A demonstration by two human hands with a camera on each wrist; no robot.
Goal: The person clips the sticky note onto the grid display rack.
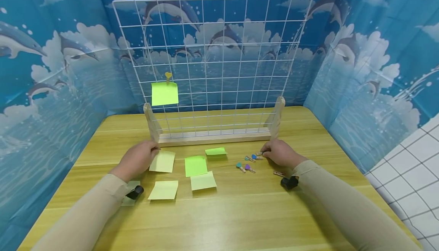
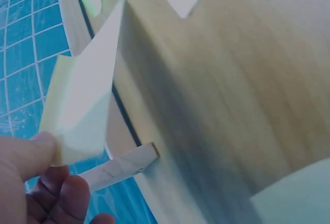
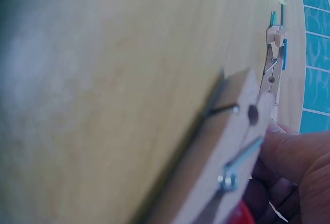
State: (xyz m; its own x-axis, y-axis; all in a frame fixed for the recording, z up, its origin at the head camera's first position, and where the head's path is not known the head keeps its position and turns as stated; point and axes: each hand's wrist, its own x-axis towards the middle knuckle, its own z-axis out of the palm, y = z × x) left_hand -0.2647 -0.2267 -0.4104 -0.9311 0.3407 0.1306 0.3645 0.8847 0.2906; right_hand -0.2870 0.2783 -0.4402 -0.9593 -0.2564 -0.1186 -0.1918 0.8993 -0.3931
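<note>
My left hand (image 1: 138, 158) pinches a pale yellow sticky note (image 1: 162, 162) by one edge. In the left wrist view this sticky note (image 2: 87, 105) is bent, with part of it raised off the wood. My right hand (image 1: 280, 153) is at the small heart-topped clothespins, its thumb and fingers together at the end of a clothespin (image 1: 259, 153). Beside it lie a blue-heart clothespin (image 1: 255, 156), a teal one (image 1: 239, 165) and a purple one (image 1: 248, 167). Another clothespin (image 3: 221, 157) looms large in the right wrist view, under the wrist; the fingertips' contact is partly hidden.
A white wire grid (image 1: 223, 60) stands in a wooden base (image 1: 216, 139) at the back. A yellow-heart clothespin (image 1: 168, 76) holds a green sticky note (image 1: 165, 94) on it. More sticky notes lie mid-table, including a green one (image 1: 196, 166) and a pale one (image 1: 163, 190).
</note>
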